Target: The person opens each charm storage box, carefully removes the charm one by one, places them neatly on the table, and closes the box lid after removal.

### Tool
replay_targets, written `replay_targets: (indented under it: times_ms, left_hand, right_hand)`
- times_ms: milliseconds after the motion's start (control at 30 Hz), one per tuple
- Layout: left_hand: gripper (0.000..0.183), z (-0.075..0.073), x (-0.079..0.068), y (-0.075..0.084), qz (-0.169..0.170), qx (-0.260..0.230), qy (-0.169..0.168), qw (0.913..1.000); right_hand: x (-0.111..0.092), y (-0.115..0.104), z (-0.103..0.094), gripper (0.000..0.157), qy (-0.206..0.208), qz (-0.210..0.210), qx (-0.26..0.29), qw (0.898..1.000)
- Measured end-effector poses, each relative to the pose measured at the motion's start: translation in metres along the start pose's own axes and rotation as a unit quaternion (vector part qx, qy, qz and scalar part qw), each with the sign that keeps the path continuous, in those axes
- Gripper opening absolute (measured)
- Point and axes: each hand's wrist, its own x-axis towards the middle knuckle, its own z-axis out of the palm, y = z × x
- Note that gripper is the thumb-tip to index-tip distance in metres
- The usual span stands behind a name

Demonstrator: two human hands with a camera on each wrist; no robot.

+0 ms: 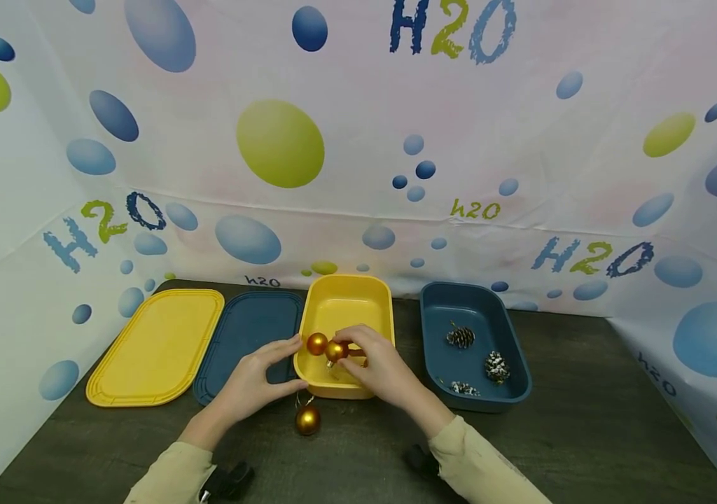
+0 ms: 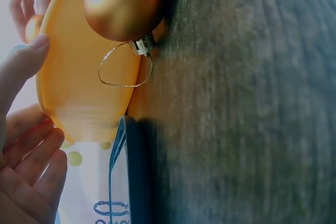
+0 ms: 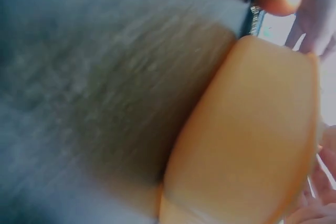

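A yellow plastic container (image 1: 347,308) stands in front of the person. The right hand (image 1: 379,360) reaches over its near part and pinches a gold Christmas ball (image 1: 335,351). Close beside that ball is another gold ball (image 1: 317,344); more orange-gold shows partly hidden behind the right fingers. At the container's left side, the left hand (image 1: 256,378) has its fingers extended along the rim and its thumb at the near corner. In the left wrist view, the thumb (image 2: 29,59) overlaps the rim. A third gold ball (image 1: 307,420) with a string loop lies on the table before the container.
A dark blue container (image 1: 516,350) at right holds pine cones, some white-tipped. Flat to the left lie a yellow lid (image 1: 155,346) and a dark blue lid (image 1: 256,322). A white sheet printed with coloured spots surrounds the dark table (image 1: 598,406).
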Motion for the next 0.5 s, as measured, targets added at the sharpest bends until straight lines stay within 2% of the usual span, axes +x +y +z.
replay_targets:
  times_ms: [300,500]
  left_hand:
    - [0.068,0.0,0.0,0.0,0.015,0.003,0.006,0.9999]
    - [0.068,0.001,0.0,-0.002,0.02,0.002,0.011,0.9997]
  right_hand:
    - [-0.027,-0.013,-0.005,0.034,-0.028,-0.058,0.031,0.997]
    - [-0.04,-0.016,-0.002,0.036,-0.035,-0.098,-0.01,0.995]
